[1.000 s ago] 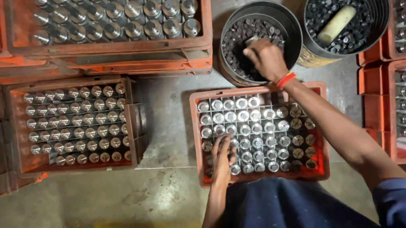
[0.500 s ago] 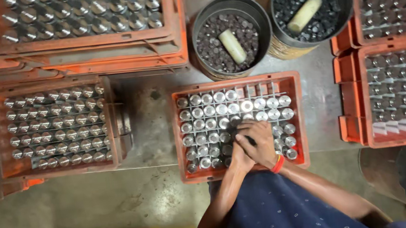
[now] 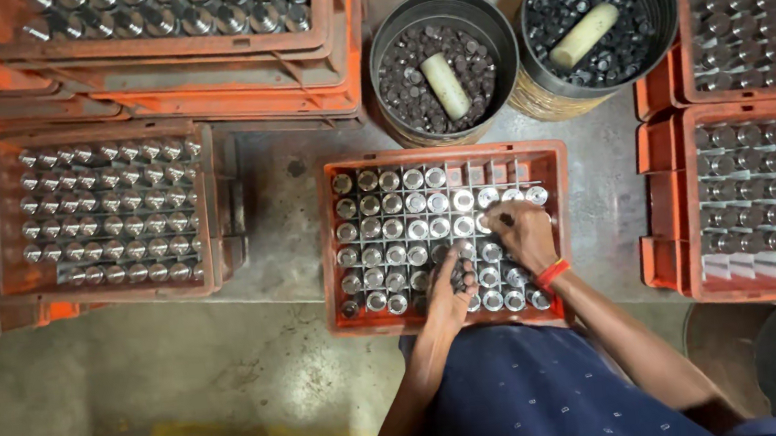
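Right hand [image 3: 524, 232] pinches dark small part [image 3: 506, 219] over orange crate [image 3: 439, 159] middle; left hand [image 3: 449, 293] cups more near front edge. Loose grip risks spilling.

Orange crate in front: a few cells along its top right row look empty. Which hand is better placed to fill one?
Probably the right hand: it lies over the orange crate nearest those empty cells, pinching a small dark piece. The left hand rests lower, near the front row.

Bare grey concrete floor [image 3: 139, 408] carries orange plastic crates [image 3: 448, 236] of upright metal cylinders, plus two round dark buckets [image 3: 444, 66] of small dark parts.
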The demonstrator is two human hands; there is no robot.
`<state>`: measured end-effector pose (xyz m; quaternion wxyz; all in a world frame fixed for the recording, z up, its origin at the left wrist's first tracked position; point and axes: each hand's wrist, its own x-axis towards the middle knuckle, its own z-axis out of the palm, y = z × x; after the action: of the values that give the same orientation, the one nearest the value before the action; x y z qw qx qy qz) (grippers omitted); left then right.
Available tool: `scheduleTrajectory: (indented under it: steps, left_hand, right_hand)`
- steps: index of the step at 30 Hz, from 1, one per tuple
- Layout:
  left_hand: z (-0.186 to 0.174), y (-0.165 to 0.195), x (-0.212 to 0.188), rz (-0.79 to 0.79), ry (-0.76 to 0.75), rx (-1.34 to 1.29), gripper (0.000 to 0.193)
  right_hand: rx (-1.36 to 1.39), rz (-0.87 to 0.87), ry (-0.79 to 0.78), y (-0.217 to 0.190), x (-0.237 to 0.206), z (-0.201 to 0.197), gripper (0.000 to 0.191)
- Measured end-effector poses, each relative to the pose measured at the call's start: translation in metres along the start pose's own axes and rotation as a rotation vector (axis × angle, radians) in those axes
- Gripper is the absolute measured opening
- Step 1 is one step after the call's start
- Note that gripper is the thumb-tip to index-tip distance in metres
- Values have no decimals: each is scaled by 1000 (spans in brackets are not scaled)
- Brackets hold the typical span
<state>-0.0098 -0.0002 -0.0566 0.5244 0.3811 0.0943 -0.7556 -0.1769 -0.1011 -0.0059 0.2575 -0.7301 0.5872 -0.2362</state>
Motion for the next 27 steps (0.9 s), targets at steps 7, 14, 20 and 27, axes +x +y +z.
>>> scheduleTrajectory:
  steps: [7,14,20,27]
  left_hand:
    - [29,16,-10,20,-115,241,48]
    - [31,2,-12,-12,-10,468,36]
    - [-9,-14,6,-33,127,10,29]
    - [-24,-10,6,41,-33,-37,24]
  right_hand:
    - [339,265,-103,4,-7,-4,22]
    - [858,297,-512,11,-45,4,27]
    - [287,181,29,17,4,-10,17]
    - [32,8,-111,6,62,-2,14]
